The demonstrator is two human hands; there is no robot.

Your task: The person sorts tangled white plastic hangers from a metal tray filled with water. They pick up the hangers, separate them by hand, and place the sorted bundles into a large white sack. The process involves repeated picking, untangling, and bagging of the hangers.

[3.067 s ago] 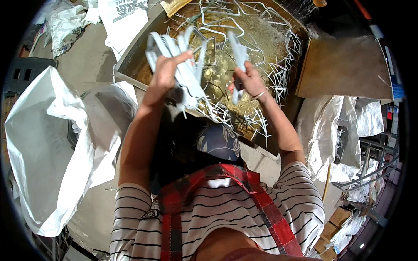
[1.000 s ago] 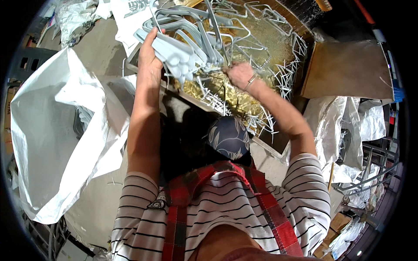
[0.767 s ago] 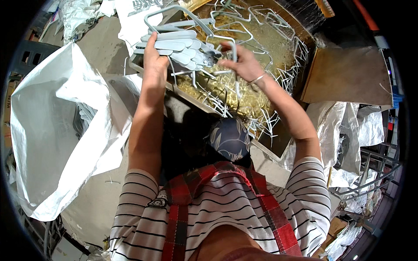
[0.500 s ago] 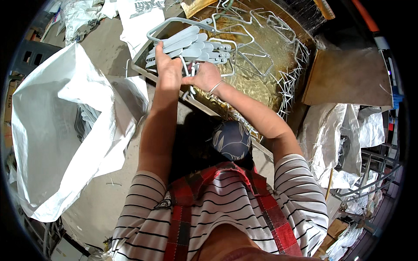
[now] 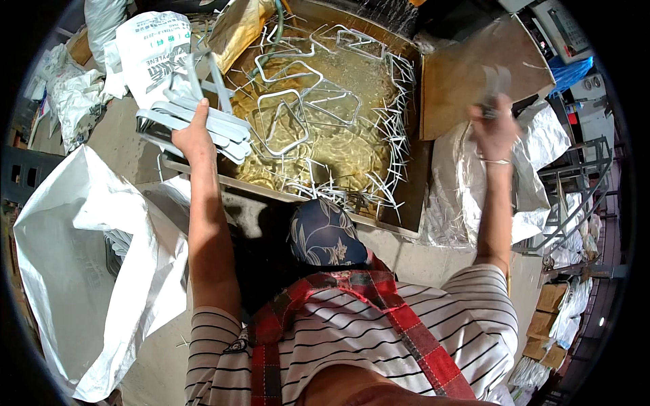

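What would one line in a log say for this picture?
left hand: grips bundle of white plastic hangers | right hand: raised, blurred pale piece in its grip | below: yellowish water tank of hangers

A water-filled metal trough (image 5: 406,203) holds loose white plastic hangers (image 5: 325,108) and scattered strips.

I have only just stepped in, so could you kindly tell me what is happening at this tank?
A person stands at a tank of yellowish liquid holding white plastic frames. The left hand grips a stacked bundle of white frames above the tank's left edge. The right hand is raised off to the right, holding a blurred pale piece. An open white sack lies at the left.
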